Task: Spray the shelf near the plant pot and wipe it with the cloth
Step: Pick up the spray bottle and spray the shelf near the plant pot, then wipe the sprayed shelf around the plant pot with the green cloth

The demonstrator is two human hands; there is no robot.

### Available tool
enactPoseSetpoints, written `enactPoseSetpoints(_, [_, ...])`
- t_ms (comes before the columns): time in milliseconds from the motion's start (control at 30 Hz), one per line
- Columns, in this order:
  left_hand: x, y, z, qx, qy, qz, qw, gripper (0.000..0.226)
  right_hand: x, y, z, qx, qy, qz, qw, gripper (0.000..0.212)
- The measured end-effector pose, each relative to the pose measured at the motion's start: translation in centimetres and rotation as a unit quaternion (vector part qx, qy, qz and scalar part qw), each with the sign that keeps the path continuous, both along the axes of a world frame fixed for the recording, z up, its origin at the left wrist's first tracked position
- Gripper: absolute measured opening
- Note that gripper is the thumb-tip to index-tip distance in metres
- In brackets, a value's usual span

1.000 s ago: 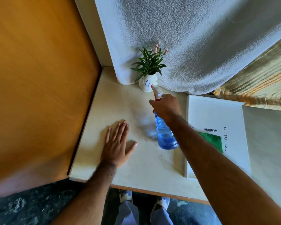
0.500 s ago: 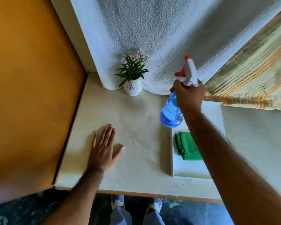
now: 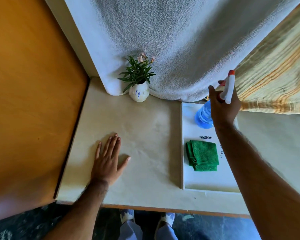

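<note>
A cream shelf (image 3: 145, 132) runs left to right below me. At its back stands a small white plant pot (image 3: 139, 93) with green leaves and pink flowers. My right hand (image 3: 223, 106) is closed around a blue spray bottle (image 3: 203, 116) with a white and red trigger head, and holds it over the far end of a white tray (image 3: 210, 182). A folded green cloth (image 3: 202, 155) lies in the tray, nearer to me than the bottle. My left hand (image 3: 109, 161) rests flat on the shelf, fingers spread, well in front of the pot.
An orange wooden panel (image 3: 33, 101) walls the shelf on the left. A white towel (image 3: 180, 45) hangs behind the pot, and a striped yellow fabric (image 3: 275, 80) at the right. The shelf's front edge is near my feet (image 3: 126, 217).
My right hand has carried the spray bottle from in front of the pot rightward to over the tray. The green cloth has come into full view. My left hand stays flat.
</note>
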State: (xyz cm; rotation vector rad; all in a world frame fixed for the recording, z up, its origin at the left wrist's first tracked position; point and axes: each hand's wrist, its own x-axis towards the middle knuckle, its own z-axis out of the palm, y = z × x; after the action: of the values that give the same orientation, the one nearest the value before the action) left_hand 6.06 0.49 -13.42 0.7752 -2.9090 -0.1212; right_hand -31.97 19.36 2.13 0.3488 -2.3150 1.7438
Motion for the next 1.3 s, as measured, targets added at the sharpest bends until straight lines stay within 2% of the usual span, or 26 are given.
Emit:
enactPoseSetpoints(100, [-0.1,0.0,0.1,0.002,0.0,0.001,1.0,0.09,-0.4,0.8,-1.1,0.005,-0.027,0.004,1.0,0.023])
enactPoseSetpoints(233, [0.0,0.1,0.3,0.001,-0.005,0.001,1.0,0.089,-0.5,1.1,-1.3,0.01,-0.045,-0.003,0.999,0.042])
enactPoseSetpoints(333, [0.0,0.2,0.4,0.006,0.0,0.001,1.0,0.089,-0.2,1.0,-1.0,-0.004,-0.053,0.015,0.998,0.048])
enactPoseSetpoints(500, [-0.1,0.1,0.4,0.02,-0.011,0.002,1.0,0.089,2.3,3.8,-1.9,0.083,-0.019,0.013,0.996,0.08])
enactPoseSetpoints(600, [0.0,0.1,0.5,0.017,-0.017,0.007,1.0,0.088,6.7,8.0,-4.0,0.147,0.012,0.026,0.989,0.08])
enactPoseSetpoints(667, [-0.1,0.2,0.5,0.016,-0.02,0.009,1.0,0.088,9.9,11.1,-5.8,0.251,0.029,0.107,0.962,0.08])
enactPoseSetpoints(767, [-0.1,0.3,0.6,0.019,-0.013,0.012,1.0,0.088,12.8,15.0,-8.3,0.4,0.089,0.234,0.882,0.089])
enactPoseSetpoints(867, [-0.2,0.3,0.7,0.018,-0.016,0.01,1.0,0.088,13.5,16.5,-9.7,0.449,0.131,0.303,0.83,0.082])
enactPoseSetpoints(1033, [-0.1,0.2,0.6,0.007,-0.015,0.008,1.0,0.087,12.1,15.8,-9.9,0.512,0.147,0.302,0.791,0.084])
enactPoseSetpoints(1167, [-0.1,0.2,0.5,0.004,-0.001,0.006,1.0,0.086,12.1,14.5,-9.3,0.507,0.157,0.277,0.801,0.074])
enactPoseSetpoints(1300, [-0.1,0.3,0.6,0.009,0.002,0.009,1.0,0.085,12.5,12.7,-7.3,0.492,0.07,0.209,0.842,0.073])
